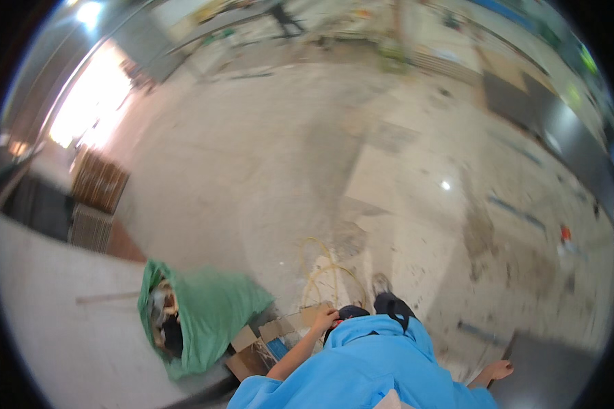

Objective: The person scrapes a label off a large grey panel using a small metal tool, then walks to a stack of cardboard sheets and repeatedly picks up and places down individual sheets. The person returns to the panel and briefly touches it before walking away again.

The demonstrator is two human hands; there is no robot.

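1. The room is a big workshop with a pale, dusty floor [252, 157]. It has dark stains and looks hard. Bright light comes in at the far left.
2. The person wears a blue top [375, 365]. The cloth looks soft, with loose folds.
3. A fat green sack [215, 310] lies on its side at the left. Its skin is thin and crinkly, and mixed scraps fill its open mouth. I think it would sag and feel lumpy; the gathered rim would be a good place to hold.
4. A dark gray panel [549, 371] is at the bottom right, just beside the right hand. It is flat and smooth, with straight sides. I guess it is stiff, rather heavy and a bit slippery. Two hands on opposite edges would suit it best.
5. Open brown cardboard boxes [274, 330] sit between the sack and the left arm. They look light and easy to bend, so the walls are better to hold than the flaps.
6. The left hand [326, 319] has bent fingers against something dark at the hip. I cannot tell if it grips anything.
7. The right hand [499, 369] looks loosely curled by the panel's edge. I cannot tell if they touch.
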